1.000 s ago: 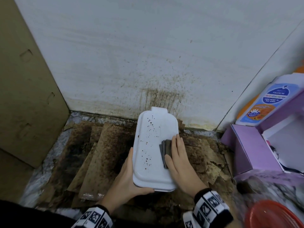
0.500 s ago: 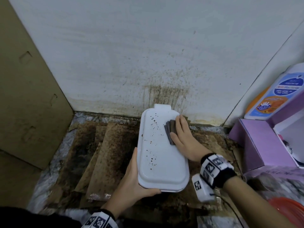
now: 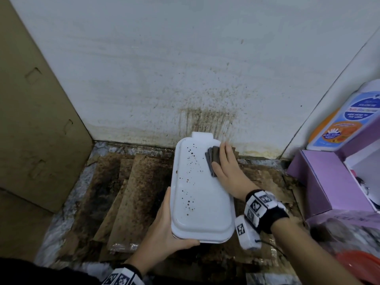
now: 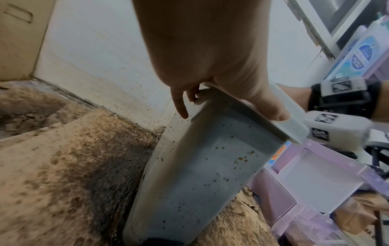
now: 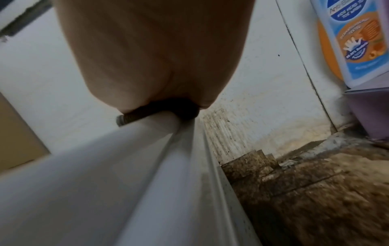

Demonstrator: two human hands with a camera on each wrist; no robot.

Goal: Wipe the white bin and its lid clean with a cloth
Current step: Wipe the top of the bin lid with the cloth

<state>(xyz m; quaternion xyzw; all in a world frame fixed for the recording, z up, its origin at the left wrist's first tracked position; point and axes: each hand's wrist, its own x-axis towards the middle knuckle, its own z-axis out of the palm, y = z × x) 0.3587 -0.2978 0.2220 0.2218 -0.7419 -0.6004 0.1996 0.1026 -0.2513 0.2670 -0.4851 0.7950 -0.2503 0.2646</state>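
The white bin (image 4: 200, 174) stands on the stained floor with its white lid (image 3: 201, 198) on top, speckled with brown spots along the left side. My left hand (image 3: 164, 229) grips the lid's near left corner, thumb over the front edge and fingers down the bin's side. My right hand (image 3: 226, 163) lies flat with straight fingers on a folded dark grey cloth (image 3: 212, 159), pressing it on the lid's far right part. In the right wrist view the cloth (image 5: 160, 109) shows squeezed between palm and lid (image 5: 105, 183).
A stained white wall (image 3: 205, 79) rises just behind the bin. Soiled cardboard sheets (image 3: 123, 192) cover the floor. A cardboard box (image 3: 37, 120) stands at left. A purple box (image 3: 320, 182) and a soap bottle (image 3: 349, 116) sit at right, a red object (image 3: 357, 266) near right.
My right hand has slid the cloth from the lid's middle right toward the far end near the wall. The left hand keeps its grip on the near corner.
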